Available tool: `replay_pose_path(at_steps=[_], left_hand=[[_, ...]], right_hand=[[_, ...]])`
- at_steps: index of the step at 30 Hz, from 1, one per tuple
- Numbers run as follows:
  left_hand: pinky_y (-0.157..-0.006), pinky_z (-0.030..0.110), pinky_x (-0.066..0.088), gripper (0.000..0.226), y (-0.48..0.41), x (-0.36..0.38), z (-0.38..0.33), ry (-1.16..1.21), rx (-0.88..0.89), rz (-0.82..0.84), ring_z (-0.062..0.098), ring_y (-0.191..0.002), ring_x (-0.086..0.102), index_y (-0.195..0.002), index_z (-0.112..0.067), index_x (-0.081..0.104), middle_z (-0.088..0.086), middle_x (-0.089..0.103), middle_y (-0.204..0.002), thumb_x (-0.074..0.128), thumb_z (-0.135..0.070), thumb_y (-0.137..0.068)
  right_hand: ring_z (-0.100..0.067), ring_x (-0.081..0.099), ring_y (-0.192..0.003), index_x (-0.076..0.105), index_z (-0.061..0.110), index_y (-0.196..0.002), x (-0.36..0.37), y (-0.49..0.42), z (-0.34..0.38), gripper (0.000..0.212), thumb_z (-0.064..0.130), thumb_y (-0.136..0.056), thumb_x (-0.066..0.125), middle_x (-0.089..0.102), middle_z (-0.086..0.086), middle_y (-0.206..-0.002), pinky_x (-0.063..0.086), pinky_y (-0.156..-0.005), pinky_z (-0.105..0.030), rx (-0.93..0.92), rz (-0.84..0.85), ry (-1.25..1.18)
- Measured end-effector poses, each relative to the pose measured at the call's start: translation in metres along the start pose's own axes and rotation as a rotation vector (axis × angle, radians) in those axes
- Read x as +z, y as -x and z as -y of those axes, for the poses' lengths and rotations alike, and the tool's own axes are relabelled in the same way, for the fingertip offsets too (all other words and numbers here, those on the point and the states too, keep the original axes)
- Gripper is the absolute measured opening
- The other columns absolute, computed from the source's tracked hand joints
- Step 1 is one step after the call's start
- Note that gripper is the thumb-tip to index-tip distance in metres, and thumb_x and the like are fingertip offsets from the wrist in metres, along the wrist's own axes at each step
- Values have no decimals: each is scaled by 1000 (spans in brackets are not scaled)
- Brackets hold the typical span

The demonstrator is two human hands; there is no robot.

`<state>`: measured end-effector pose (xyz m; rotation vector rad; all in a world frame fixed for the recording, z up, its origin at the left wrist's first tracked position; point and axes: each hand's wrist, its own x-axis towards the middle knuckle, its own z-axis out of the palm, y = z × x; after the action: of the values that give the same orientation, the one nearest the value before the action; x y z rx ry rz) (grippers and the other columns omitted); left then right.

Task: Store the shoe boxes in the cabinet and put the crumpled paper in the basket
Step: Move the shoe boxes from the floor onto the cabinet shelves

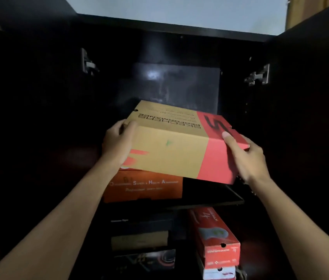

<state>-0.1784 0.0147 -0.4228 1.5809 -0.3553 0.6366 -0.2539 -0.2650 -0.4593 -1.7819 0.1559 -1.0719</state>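
Observation:
A tan and red shoe box (171,146) is held at the mouth of the dark cabinet (175,35), above its upper shelf (216,199). My left hand (117,144) grips the box's left end, thumb on the lid. My right hand (244,158) grips its red right end, thumb on top. The box tilts slightly and its near edge sits over an orange shoe box (143,186) that lies on the shelf. No crumpled paper or basket is in view.
Both cabinet doors stand open, with hinges at left (87,63) and right (259,75). Below the shelf are stacked dark boxes (141,239) on the left and red shoe boxes (216,239) on the right. The shelf's right half is bare.

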Motion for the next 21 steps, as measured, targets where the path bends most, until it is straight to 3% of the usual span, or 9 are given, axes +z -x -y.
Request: replay_pose_path(at_steps=[4, 7, 11, 14, 16, 18, 21], left_hand=[[-80, 42, 56, 18, -35, -10, 8, 39, -29, -7, 27, -92, 67, -87, -26, 65, -1, 69, -88, 56, -42, -86], [-83, 38, 53, 30, -68, -9, 25, 55, -28, -77, 25, -94, 65, -102, -22, 67, 2, 68, -93, 59, -46, -87], [-86, 44, 56, 55, -100, 0, 59, 56, -117, -132, 26, -98, 63, -117, -20, 62, 8, 66, -107, 57, -58, -77], [-91, 47, 54, 60, -114, 10, 82, 38, -164, -154, 29, -103, 62, -117, -22, 57, 6, 64, -110, 50, -67, -78], [-98, 47, 49, 66, -125, 16, 93, 11, -159, -186, 32, -110, 58, -116, -23, 55, 8, 64, -114, 43, -72, -73], [-105, 49, 42, 66, -132, 25, 101, -35, -113, -228, 35, -124, 49, -134, -22, 49, 11, 56, -132, 46, -63, -83], [-109, 50, 33, 66, -131, 35, 112, -350, 60, -310, 37, -140, 25, -154, -26, 20, 10, 26, -157, 50, -35, -96]], right_hand=[[-15, 68, -96, 69, 33, -116, 37, -23, 14, 66, 79, -69, 60, 72, 9, -101, 52, -87, -31, 9, 44, 14], [-16, 68, -98, 71, 30, -115, 67, -48, 14, 74, 82, -65, 59, 73, 8, -101, 52, -93, -32, 17, 63, 10], [-18, 66, -97, 71, 27, -105, 105, -76, -1, 68, 80, -66, 59, 71, 8, -98, 51, -91, -33, 34, 104, 28], [-20, 65, -99, 66, 28, -101, 128, -89, -15, 51, 72, -75, 62, 67, 11, -95, 49, -89, -34, 23, 130, 36], [-20, 64, -103, 65, 27, -106, 141, -99, -23, 54, 71, -75, 63, 67, 9, -101, 49, -96, -38, 30, 131, 14], [-22, 63, -107, 64, 24, -110, 153, -104, -28, 56, 69, -76, 64, 67, 6, -106, 48, -98, -37, 52, 110, 9], [-28, 57, -116, 56, 17, -123, 172, -106, -32, 60, 60, -83, 65, 59, -5, -120, 43, -96, -33, 67, 68, 106]])
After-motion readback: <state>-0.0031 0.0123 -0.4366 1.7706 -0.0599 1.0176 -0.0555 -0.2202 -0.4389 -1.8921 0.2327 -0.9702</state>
